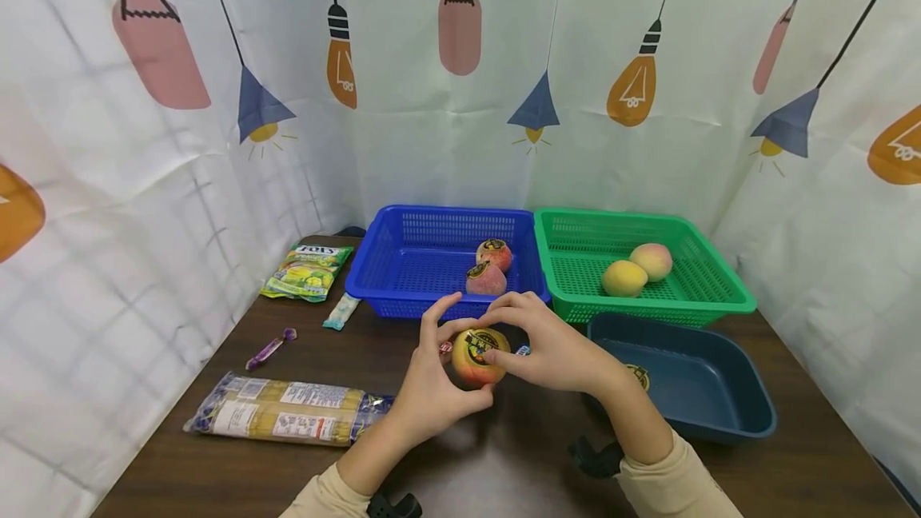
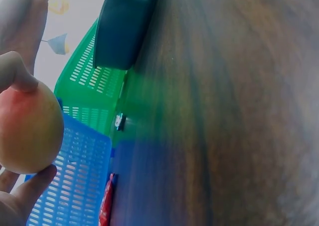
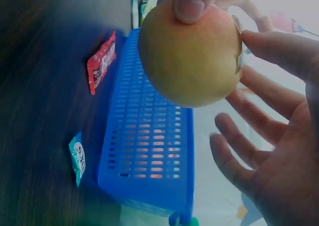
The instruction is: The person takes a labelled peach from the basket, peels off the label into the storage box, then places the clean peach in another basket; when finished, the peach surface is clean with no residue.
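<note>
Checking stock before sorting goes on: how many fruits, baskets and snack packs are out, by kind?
Fruits: 5, one held, two in the blue basket, two in the green basket
Baskets and tub: 3
Packs and wrapped sweets on the table: at least 4
Total: at least 12

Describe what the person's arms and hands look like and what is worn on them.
Both hands, the left hand and the right hand, are bare: no gloves, and no rings that I can make out on the fingers. Each forearm is bare down to a pale beige sleeve pushed back near the elbow. A black device, apparently a strapped-on camera mount, sits beneath each forearm.
</note>
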A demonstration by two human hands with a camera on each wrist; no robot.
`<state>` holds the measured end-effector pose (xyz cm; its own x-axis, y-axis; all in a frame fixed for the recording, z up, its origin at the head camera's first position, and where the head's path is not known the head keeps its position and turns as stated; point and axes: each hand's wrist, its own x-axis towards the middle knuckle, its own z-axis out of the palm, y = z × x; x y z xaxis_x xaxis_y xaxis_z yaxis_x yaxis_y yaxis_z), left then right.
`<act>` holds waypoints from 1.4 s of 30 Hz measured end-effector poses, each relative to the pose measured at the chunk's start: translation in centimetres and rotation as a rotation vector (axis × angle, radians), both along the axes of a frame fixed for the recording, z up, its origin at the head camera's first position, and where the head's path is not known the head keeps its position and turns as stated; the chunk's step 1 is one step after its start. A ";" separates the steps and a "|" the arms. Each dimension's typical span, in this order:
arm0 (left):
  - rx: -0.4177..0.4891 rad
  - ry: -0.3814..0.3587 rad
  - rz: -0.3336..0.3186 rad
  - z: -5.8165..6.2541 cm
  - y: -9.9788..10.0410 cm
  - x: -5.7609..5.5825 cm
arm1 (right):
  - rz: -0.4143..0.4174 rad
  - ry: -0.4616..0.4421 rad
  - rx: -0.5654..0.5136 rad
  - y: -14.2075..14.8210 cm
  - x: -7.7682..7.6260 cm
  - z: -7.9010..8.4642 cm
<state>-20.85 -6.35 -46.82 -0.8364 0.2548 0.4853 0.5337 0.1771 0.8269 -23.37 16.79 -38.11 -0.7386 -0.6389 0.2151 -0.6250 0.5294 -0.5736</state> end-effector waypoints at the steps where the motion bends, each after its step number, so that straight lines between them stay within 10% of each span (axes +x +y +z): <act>1: -0.004 0.003 0.003 0.0 0.0 0.0 | -0.003 0.002 -0.005 0.0 0.0 0.0; 26: -0.014 -0.048 0.071 0.1 0.3 0.0 | -0.023 0.089 -0.214 2.7 1.5 3.5; 34: -0.037 -0.044 0.071 -0.1 0.3 0.0 | -0.013 0.094 -0.058 6.4 1.3 5.2; 42: -0.045 -0.039 0.065 -0.1 0.4 0.0 | 0.016 -0.115 0.102 12.2 -0.6 5.1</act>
<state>-20.82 -6.00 -46.88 -0.8702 0.2199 0.4409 0.4870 0.2483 0.8373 -24.02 28.97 -32.97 -0.7441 -0.6651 0.0633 -0.5672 0.5788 -0.5858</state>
